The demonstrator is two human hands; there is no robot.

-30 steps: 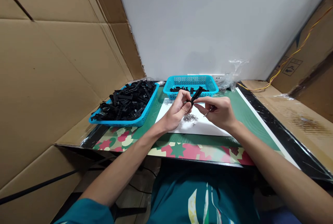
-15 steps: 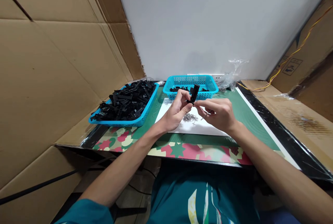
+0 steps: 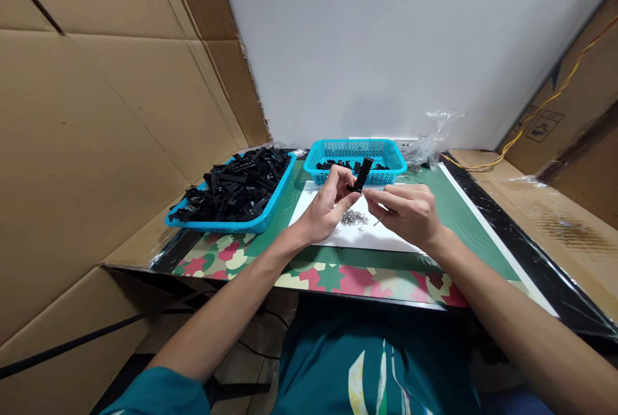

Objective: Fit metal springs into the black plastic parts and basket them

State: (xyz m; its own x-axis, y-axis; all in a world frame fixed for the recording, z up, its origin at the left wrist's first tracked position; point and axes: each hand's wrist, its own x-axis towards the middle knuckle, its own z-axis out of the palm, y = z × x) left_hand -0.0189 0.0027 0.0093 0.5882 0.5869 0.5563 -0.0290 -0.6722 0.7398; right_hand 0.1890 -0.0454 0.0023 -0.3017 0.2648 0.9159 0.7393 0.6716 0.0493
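A black plastic part (image 3: 364,174), long and narrow with a wider lower end, is pinched by that end in my left hand (image 3: 328,206). It stands tilted a little to the right. My right hand (image 3: 405,209) is closed, its thumb and index fingertips meeting at the part's lower end; whatever they pinch there is too small to make out. A thin metal tool (image 3: 380,219) sticks out from under my right fingers. Below both hands a pile of small metal pieces (image 3: 355,218) lies on a white sheet (image 3: 333,239).
A blue basket (image 3: 263,224) heaped with black plastic parts stands at the left. Behind my hands is a second blue basket (image 3: 356,145) with fewer black parts. Clear plastic wrap (image 3: 423,152) lies by the wall, and a yellow cord (image 3: 506,145) runs at the right.
The black part's upper end swung from leaning right to nearly upright, then tipped slightly right again. My right fingers shifted slightly at its lower end. My left hand kept its hold.
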